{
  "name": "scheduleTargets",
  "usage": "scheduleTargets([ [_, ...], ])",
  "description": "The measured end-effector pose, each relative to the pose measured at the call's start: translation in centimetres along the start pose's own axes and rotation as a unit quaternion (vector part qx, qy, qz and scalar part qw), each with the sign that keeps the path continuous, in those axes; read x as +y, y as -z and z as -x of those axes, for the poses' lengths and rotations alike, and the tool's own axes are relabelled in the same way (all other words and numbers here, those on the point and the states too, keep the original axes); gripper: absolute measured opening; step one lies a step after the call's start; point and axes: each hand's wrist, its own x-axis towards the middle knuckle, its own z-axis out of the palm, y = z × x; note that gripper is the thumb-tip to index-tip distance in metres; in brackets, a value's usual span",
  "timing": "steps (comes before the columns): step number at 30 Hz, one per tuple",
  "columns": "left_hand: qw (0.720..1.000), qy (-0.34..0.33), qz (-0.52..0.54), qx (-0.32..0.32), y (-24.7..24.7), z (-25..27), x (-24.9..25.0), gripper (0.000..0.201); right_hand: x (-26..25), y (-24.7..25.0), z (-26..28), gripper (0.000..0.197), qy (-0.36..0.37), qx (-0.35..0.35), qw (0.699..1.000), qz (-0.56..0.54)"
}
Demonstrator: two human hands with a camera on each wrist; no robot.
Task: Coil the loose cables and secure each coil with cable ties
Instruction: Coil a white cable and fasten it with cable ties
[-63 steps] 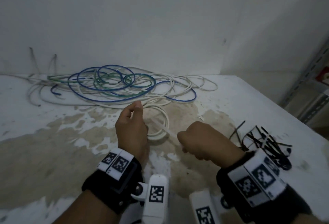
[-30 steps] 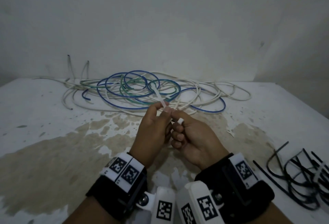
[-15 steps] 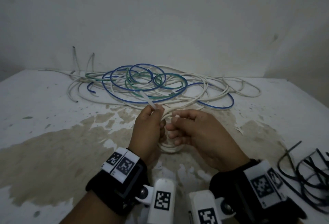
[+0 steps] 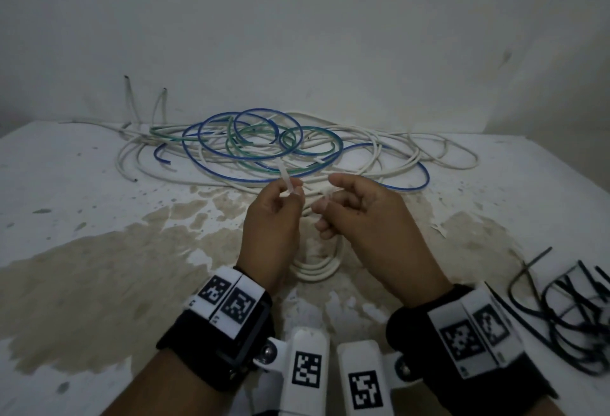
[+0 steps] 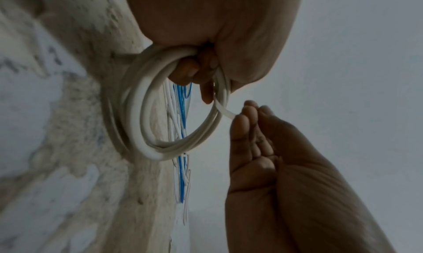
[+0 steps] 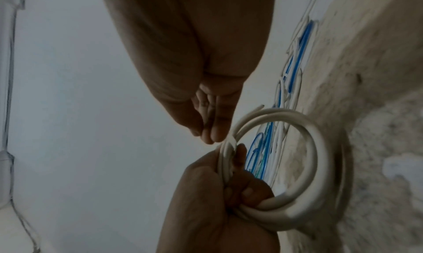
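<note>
My left hand (image 4: 290, 196) grips a small white cable coil (image 4: 317, 272) that hangs upright below it, close to the table. Its thumb and forefinger also pinch a white cable tie (image 4: 284, 178), whose tail sticks up. In the left wrist view the left hand (image 5: 199, 72) has its fingers curled through the coil (image 5: 137, 126), and the tie (image 5: 225, 111) reaches across to my right hand (image 5: 247, 112). The right hand (image 4: 330, 194) has loose fingers, thumb apart, fingertips touching the tie's other end. The right wrist view shows the right hand (image 6: 209, 137) beside the tie (image 6: 230, 144) and coil (image 6: 313, 139).
A loose tangle of white, blue and green cables (image 4: 264, 151) lies at the back of the stained white table (image 4: 99, 267), against the wall. A heap of black cable ties (image 4: 567, 313) lies at the right, near the table's edge.
The hands came together over the white coil, with the tie now round it. The right hand, closed at the tie half a second ago, has loosened its fingers.
</note>
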Motion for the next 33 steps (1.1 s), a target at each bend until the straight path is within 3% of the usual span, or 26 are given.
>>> scheduleTargets([
  [5, 0.999, -0.015, -0.042, -0.016, 0.0, 0.6, 0.9, 0.019, 0.2, 0.7, -0.1, 0.016, 0.053, 0.062, 0.994, 0.073],
  [8, 0.998, -0.024, -0.055, -0.032, -0.2, 1.0, 1.5, 0.026, 0.2, 0.8, 0.1, 0.023, 0.083, 0.092, 0.983, 0.136],
  [12, 0.996, -0.039, -0.074, -0.032, -0.5, 1.3, 1.6, 0.018, 0.2, 0.8, 0.0, 0.023, 0.088, 0.121, 0.980, 0.133],
  [16, 0.989, -0.066, -0.122, -0.042, -0.7, 1.6, 1.2, 0.025, -0.1, 0.8, 0.1, 0.019, 0.101, 0.144, 0.977, 0.122],
  [26, 0.984, -0.097, -0.140, -0.055, -0.9, 1.8, 1.0, 0.020, 0.1, 0.9, 0.0, 0.019, 0.119, 0.135, 0.971, 0.158],
  [33, 0.969, -0.167, -0.171, -0.066, -0.7, 1.9, 0.7, 0.020, -0.2, 1.1, 0.2, 0.014, 0.109, 0.118, 0.978, 0.132],
])
